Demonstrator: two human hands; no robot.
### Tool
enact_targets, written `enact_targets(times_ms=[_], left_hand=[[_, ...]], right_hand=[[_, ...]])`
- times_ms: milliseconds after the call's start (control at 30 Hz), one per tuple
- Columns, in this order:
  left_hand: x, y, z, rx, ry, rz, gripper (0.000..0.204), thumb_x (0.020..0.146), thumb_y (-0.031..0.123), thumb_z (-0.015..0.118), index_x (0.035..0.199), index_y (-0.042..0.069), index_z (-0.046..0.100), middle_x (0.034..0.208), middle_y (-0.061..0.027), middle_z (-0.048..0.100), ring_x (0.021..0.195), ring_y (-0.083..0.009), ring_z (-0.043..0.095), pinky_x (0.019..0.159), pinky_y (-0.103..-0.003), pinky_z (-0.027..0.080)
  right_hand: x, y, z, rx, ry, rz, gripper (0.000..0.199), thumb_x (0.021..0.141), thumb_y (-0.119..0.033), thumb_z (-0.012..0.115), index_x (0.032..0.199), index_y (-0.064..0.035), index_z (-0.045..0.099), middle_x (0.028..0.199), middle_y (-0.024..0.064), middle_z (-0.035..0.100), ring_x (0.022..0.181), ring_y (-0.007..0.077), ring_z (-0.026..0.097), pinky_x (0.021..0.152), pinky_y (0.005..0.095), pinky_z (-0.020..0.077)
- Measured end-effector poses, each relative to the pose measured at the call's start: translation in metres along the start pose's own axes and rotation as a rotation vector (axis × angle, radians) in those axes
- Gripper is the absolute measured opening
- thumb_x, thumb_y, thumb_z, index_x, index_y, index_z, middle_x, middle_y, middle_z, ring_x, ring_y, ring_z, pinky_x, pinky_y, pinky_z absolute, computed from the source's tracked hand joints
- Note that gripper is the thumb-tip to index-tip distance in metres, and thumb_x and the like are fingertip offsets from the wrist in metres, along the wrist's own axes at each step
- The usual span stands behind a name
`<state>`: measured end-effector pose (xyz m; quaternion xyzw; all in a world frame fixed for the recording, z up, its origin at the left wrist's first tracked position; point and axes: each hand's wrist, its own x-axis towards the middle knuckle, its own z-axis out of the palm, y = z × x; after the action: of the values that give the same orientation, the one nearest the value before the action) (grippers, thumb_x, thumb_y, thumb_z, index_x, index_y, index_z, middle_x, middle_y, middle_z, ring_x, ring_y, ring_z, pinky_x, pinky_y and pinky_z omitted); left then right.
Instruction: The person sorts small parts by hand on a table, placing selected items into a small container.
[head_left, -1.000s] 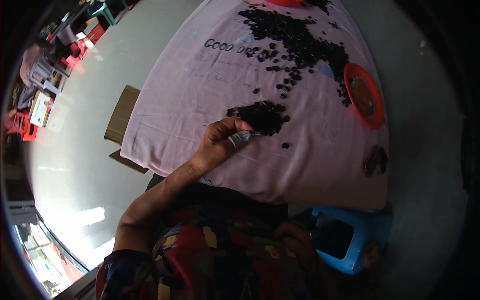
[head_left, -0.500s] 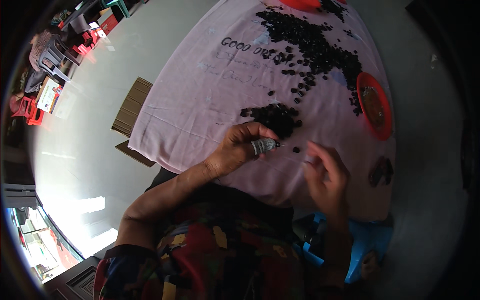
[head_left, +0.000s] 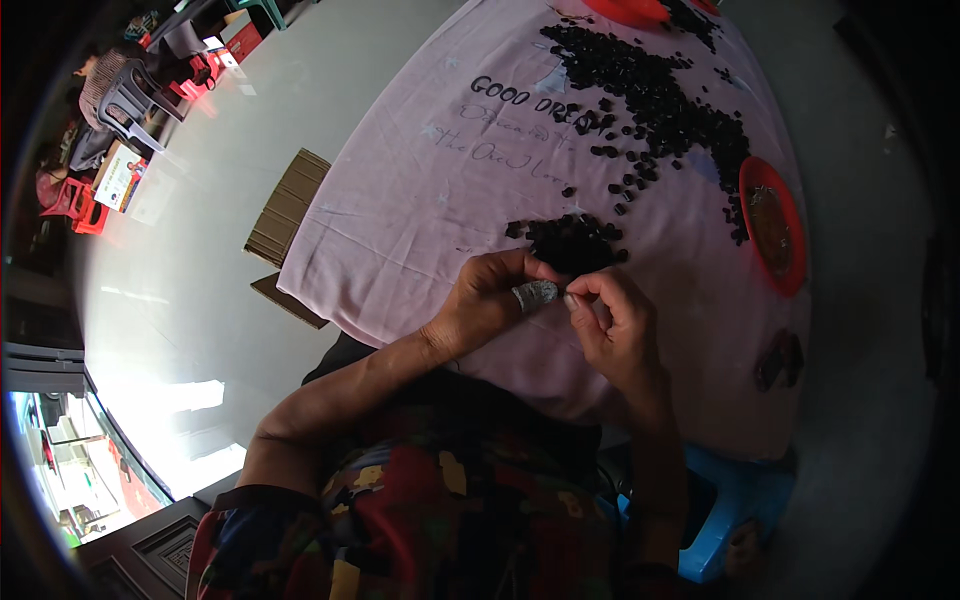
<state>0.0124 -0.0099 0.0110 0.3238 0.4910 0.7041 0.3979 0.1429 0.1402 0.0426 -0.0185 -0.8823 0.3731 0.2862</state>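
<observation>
My left hand [head_left: 478,305] is closed in a pinch just in front of a small heap of black pieces [head_left: 572,243]. A grey wrapping [head_left: 535,294] covers one of its fingers. Between its fingertips is a small dark piece with a thin metal pin, now mostly hidden by the fingers. My right hand [head_left: 622,325] meets it from the right, thumb and forefinger pinched together at the left fingertips. Whatever the right fingers hold is too small and covered to make out.
A pink printed cloth [head_left: 400,210] covers the table, with a large spread of black pieces [head_left: 650,95] farther back. A red dish [head_left: 798,250] sits at the right edge. Cardboard [head_left: 288,210] lies left of the table; a blue stool [head_left: 740,500] stands at lower right.
My right hand has moved left from open space to the left fingertips and closed into a pinch. The lone black piece beside it no longer shows. The view has shifted slightly.
</observation>
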Motion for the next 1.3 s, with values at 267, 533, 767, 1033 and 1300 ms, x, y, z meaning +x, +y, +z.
enact_targets(times_ms=[267,533,767,1033,1300], left_hand=[[0.010,0.008,-0.022,0.353,0.104,0.109,0.022,0.088,0.001,0.068,0.110,0.000,0.067,0.105,-0.0048,0.068,0.098,-0.0096,0.061,0.084,-0.026,0.050],[0.055,0.006,-0.014,1.254,0.118,0.519,0.028,0.078,0.016,0.072,0.105,0.010,0.071,0.092,-0.0127,0.066,0.090,-0.0299,0.065,0.081,-0.041,0.053],[0.051,0.022,-0.023,0.900,0.132,0.360,0.021,0.085,0.003,0.070,0.106,0.003,0.072,0.095,-0.0125,0.072,0.087,-0.0200,0.069,0.079,-0.030,0.055],[0.046,0.013,-0.028,0.344,0.114,0.107,0.014,0.094,0.003,0.062,0.106,-0.003,0.068,0.087,-0.0026,0.070,0.079,-0.0080,0.063,0.074,-0.025,0.053],[0.038,0.027,-0.039,-0.106,-0.034,-0.218,0.023,0.100,0.015,0.057,0.117,0.003,0.066,0.098,-0.0022,0.070,0.081,-0.0062,0.062,0.069,-0.018,0.048]], right_hand=[[0.010,0.021,-0.005,0.016,-0.029,0.051,0.019,0.086,-0.005,0.071,0.105,-0.0048,0.066,0.091,0.0035,0.069,0.074,0.0092,0.062,0.057,0.0220,0.0457],[0.028,0.056,-0.021,0.504,0.318,0.514,0.019,0.096,-0.013,0.062,0.112,-0.0043,0.063,0.098,0.0021,0.069,0.073,0.0020,0.055,0.058,0.0163,0.0407],[0.021,0.050,-0.013,0.496,0.252,0.568,0.020,0.095,-0.011,0.062,0.114,-0.0034,0.064,0.103,0.0040,0.070,0.078,0.0023,0.057,0.059,0.0162,0.0412],[0.048,0.035,0.003,0.475,0.063,0.395,0.018,0.092,-0.011,0.066,0.108,-0.0040,0.063,0.093,-0.0008,0.067,0.070,0.0006,0.053,0.057,0.0164,0.0385],[0.031,0.038,0.008,0.625,0.224,0.413,0.016,0.091,-0.010,0.066,0.105,-0.0035,0.062,0.082,-0.0031,0.058,0.062,0.0014,0.043,0.055,0.0180,0.0348]])
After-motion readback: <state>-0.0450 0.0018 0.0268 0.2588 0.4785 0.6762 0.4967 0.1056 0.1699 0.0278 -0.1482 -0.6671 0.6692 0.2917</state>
